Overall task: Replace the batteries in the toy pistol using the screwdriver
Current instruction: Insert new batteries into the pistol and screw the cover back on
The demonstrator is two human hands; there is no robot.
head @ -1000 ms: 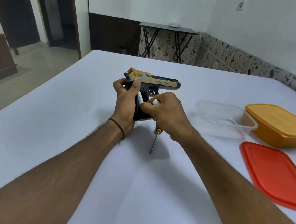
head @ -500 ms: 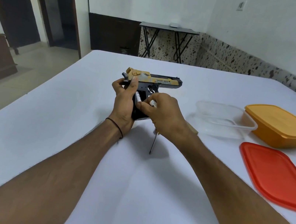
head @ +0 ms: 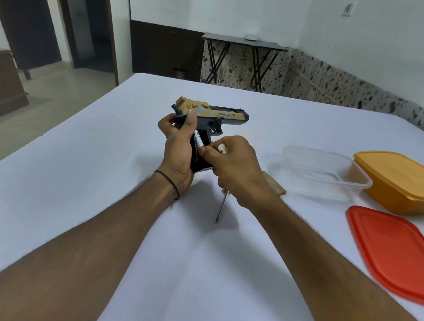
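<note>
Toy pistol (head: 214,113) sits gripped in the left hand (head: 178,152) above the tabletop (head: 88,196), barrel rightward. The right hand (head: 237,170) pinches a battery (head: 197,140) lying lengthwise along the grip.

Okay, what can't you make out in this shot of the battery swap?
Head view:
screwdriver handle: under the right hand; only the shaft shows.
toy pistol grip compartment: behind the left hand and right thumb; battery count unclear.
red lid: cut by right edge.
slide lettering: too small.
</note>
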